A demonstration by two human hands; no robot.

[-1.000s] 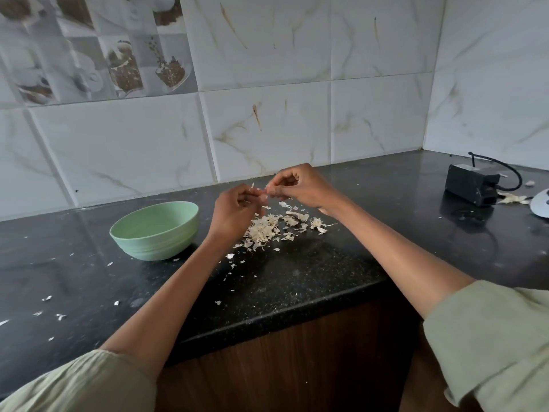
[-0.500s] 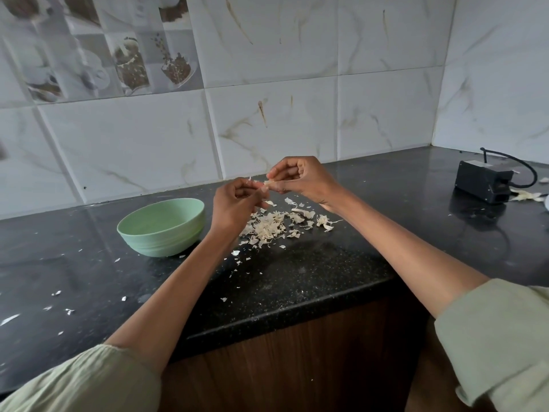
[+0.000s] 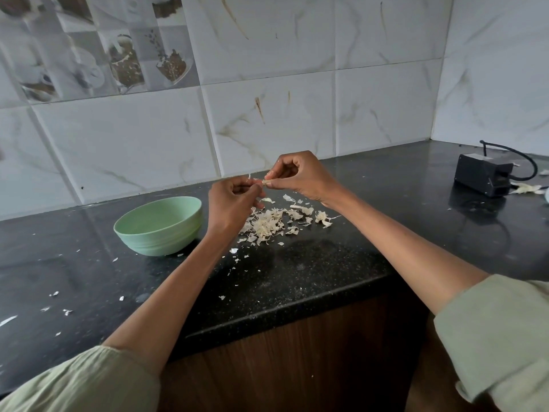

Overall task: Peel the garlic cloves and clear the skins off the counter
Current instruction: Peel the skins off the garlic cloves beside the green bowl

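While both hands, left hand [image 3: 231, 200] and right hand [image 3: 300, 176], are pinching what seems a small, slippery garlic clove [image 3: 265, 182], its papery skin is tearing best at the tip.

Both forearms reach forward, bare below pale green sleeves pushed up to the elbows; the left hand [image 3: 230, 203] is held back-up, fingers [image 3: 252, 188] curled inward toward the right; the right hand [image 3: 300, 176] sits slightly higher and further out, thumb and forefinger pinched together at their tips; the two hands nearly meet, raised off the bench.
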